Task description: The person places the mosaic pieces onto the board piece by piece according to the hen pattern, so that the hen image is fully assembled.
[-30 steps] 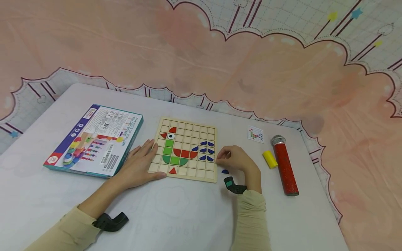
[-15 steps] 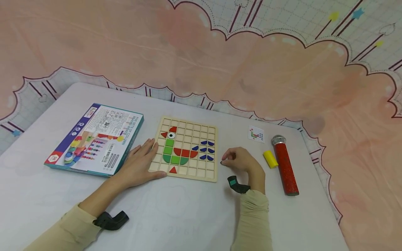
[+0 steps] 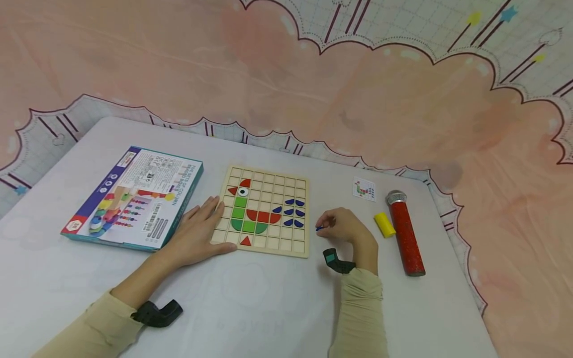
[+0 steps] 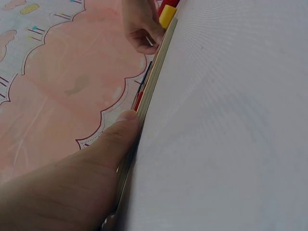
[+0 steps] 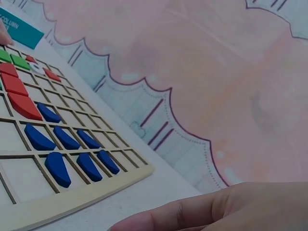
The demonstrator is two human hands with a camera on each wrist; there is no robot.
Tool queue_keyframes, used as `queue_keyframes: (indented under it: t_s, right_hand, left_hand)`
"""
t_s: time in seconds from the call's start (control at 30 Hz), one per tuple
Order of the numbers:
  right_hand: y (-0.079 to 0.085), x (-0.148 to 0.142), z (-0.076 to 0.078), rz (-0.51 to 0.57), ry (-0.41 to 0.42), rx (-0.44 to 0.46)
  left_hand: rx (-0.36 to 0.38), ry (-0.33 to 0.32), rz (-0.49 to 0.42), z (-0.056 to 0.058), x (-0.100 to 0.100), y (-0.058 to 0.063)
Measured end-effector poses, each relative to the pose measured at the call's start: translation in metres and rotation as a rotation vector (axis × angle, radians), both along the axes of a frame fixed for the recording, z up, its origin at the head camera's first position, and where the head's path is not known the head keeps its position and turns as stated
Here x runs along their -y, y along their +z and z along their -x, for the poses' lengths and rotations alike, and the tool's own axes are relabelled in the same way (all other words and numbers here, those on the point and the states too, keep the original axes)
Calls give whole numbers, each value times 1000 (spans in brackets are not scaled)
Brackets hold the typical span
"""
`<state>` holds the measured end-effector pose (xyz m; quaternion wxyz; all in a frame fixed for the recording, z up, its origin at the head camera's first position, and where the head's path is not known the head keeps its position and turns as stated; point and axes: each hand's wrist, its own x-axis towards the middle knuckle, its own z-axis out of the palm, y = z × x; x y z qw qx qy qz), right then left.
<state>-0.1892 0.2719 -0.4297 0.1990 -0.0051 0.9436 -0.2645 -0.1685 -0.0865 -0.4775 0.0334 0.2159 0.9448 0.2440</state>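
Note:
A wooden grid board (image 3: 286, 245) lies on the white table, holding green, red and blue pieces and a round eye piece (image 3: 243, 191) laid out like a bird. Blue half-leaf pieces (image 5: 89, 167) sit in its right-hand cells. My left hand (image 3: 193, 237) rests spread along the board's left edge, thumb (image 4: 126, 118) on the near corner. Just off the right edge, my right hand (image 3: 343, 227) pinches a small blue piece (image 3: 319, 228) between thumb and fingertips, which hide part of it. A red triangle (image 3: 245, 241) sits in the bottom row.
A flat printed box (image 3: 134, 199) lies left of the board, close by the left hand. To the right are a pattern card (image 3: 364, 189), a yellow cylinder (image 3: 384, 225) and a red microphone (image 3: 406, 238). A patterned cloth (image 3: 286, 84) hangs behind.
The blue piece that lay on the table near the right wrist is now between the right fingertips. That hand has shifted slightly right, away from the board. The left hand stays put.

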Motion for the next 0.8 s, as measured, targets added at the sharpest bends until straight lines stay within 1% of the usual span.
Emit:
queue_keyframes:
  t_s: [0.2,0.37,0.5,0.57,0.67,0.8]
  right_hand:
    - [3,-2,0,27,14,-10]
    - [4,-1,1,110,59,6]
    - [5,6,2,182,97,31]
    - [6,10,2,198,98,51]
    - [6,16,3,187,127,59]
    - [3,22,4,144,169,48]
  left_hand:
    - [0,3,-2,0,0,0]
    - [-1,3,-1,-1,0,1]
    - [-5,1,0,-1,1,0]
    - [-7,1,-1,-1,1,0]
    - [-7,3,-1,-1,1,-1]
    - [-5,5,0,-1,0,-1]
